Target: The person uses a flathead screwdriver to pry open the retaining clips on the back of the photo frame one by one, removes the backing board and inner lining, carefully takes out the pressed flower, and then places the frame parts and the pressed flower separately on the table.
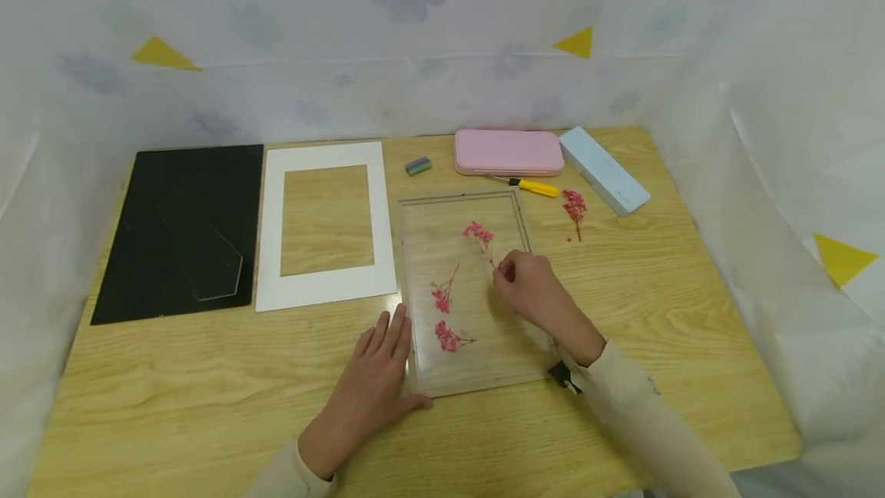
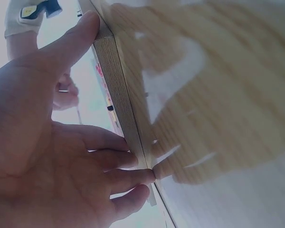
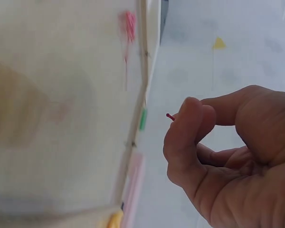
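A wooden picture frame (image 1: 409, 252) with a clear pane lies on the table. My right hand (image 1: 528, 287) pinches the stem of a pink dried flower sprig (image 1: 478, 233) between thumb and index finger, above the pane. In the right wrist view only the red stem tip (image 3: 170, 116) pokes out from the fingertips. Two more pink sprigs, an upper one (image 1: 442, 298) and a lower one (image 1: 449, 338), lie on the pane's left half. Against the frame's left edge rests my left hand (image 1: 376, 375), its fingers extended and thumb at the near corner.
Left of the frame lie a white mat (image 1: 272, 229) and a black backing board (image 1: 176, 237). Behind it are a green-grey eraser-like block (image 1: 418, 166), a pink case (image 1: 508, 151), and a yellow-handled screwdriver (image 1: 538, 187). A light blue box (image 1: 604, 169) and another sprig (image 1: 575, 206) lie right.
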The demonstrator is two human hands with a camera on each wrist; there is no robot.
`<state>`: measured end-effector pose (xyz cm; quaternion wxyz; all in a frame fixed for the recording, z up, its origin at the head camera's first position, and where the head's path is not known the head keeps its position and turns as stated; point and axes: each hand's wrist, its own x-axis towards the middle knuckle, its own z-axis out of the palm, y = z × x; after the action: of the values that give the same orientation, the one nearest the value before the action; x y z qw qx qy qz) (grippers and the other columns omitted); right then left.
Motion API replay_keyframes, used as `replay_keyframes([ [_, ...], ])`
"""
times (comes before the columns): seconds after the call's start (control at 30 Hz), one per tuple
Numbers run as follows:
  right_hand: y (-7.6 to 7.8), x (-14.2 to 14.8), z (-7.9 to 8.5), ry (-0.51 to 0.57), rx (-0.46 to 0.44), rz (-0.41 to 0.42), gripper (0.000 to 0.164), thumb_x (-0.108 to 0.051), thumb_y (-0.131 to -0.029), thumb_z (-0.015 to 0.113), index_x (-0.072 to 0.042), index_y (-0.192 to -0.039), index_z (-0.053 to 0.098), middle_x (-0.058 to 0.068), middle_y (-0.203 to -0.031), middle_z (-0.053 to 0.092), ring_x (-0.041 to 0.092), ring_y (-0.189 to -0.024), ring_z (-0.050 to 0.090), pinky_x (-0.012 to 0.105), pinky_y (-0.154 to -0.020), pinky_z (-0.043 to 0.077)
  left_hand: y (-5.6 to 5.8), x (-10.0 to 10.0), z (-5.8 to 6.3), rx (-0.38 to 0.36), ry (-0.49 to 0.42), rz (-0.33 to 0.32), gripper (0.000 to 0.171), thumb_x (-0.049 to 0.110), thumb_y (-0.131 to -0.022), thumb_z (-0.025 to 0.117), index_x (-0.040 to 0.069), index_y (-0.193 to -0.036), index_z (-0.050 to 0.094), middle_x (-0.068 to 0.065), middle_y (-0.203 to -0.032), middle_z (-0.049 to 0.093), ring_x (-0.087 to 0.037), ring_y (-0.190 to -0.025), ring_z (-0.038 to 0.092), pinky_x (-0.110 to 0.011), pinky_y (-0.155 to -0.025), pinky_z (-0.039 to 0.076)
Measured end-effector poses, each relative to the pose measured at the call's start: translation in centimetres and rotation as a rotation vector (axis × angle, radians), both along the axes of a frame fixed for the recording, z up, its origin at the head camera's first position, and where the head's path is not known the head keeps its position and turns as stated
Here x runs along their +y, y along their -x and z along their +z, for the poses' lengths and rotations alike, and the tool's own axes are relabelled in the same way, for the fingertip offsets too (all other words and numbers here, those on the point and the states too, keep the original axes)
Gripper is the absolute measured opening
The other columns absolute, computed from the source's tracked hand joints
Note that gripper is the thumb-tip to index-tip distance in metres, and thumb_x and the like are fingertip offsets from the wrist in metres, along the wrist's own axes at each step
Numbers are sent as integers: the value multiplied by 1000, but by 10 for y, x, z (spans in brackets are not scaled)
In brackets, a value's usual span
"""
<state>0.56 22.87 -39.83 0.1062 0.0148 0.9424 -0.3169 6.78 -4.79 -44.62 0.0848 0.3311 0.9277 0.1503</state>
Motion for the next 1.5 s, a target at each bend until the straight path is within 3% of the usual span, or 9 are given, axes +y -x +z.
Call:
replay_keyframes([
  [0.17, 17, 40, 10, 41, 30, -120, 21, -12, -100, 56, 7, -98, 64, 17, -80, 68, 17, -47, 62, 32, -48, 51, 0, 0, 0, 9, 6, -1, 118, 64, -68, 81, -9, -149, 37, -25, -159, 29, -42, -144, 32, -52, -113, 32],
  [0.27, 30, 68, 8, 27, 42, -184, 24, -14, -99, 54, 7, -96, 65, 19, -80, 68, 21, -49, 65, 33, -48, 51, 0, 0, 1, 17, 11, -2, 118, 65, -68, 81, -10, -149, 38, -25, -159, 30, -42, -144, 33, -52, -112, 33],
  [0.43, 48, 112, -9, -1, 49, -252, 29, -15, -99, 51, 4, -83, 66, 14, -67, 66, 27, -52, 67, 32, -46, 48, -1, 0, 1, 16, 10, 1, 117, 63, -68, 82, -10, -148, 38, -25, -158, 30, -42, -144, 33, -52, -112, 34],
  [0.6, 55, 140, -26, -35, 0, -311, 35, -16, -97, 51, 5, -72, 67, 12, -58, 66, 24, -50, 65, 31, -44, 44, -1, 1, 1, 14, 10, 7, 118, 63, -67, 83, -10, -148, 38, -24, -158, 30, -42, -143, 33, -52, -111, 34],
  [0.83, 56, 149, -38, -53, -49, -340, 32, -14, -92, 51, 3, -72, 68, 5, -53, 62, 17, -46, 61, 31, -47, 46, -1, 1, 1, 24, 5, 7, 118, 63, -66, 84, -9, -148, 39, -23, -158, 32, -41, -143, 34, -52, -111, 35],
  [1.17, 57, 145, -35, -88, -69, -361, 34, -17, -94, 55, 6, -76, 72, 2, -46, 59, 16, -46, 58, 29, -47, 44, -2, 1, 1, 36, -13, 6, 119, 62, -65, 85, -10, -147, 39, -24, -157, 33, -42, -142, 36, -52, -109, 36],
  [1.4, 56, 142, -29, -126, -64, -352, 43, -19, -94, 53, -4, -54, 58, 0, -42, 52, 17, -43, 52, 31, -44, 39, -1, 1, 2, 20, -3, 9, 119, 62, -65, 84, -9, -148, 38, -23, -158, 32, -42, -143, 34, -52, -110, 35],
  [1.5, 56, 138, -19, -155, -12, -323, 48, -18, -96, 54, -5, -50, 55, -1, -41, 47, 15, -39, 45, 30, -40, 35, -1, 1, 2, 10, -3, 10, 118, 62, -66, 84, -9, -148, 38, -23, -159, 31, -42, -144, 33, -52, -111, 35],
])
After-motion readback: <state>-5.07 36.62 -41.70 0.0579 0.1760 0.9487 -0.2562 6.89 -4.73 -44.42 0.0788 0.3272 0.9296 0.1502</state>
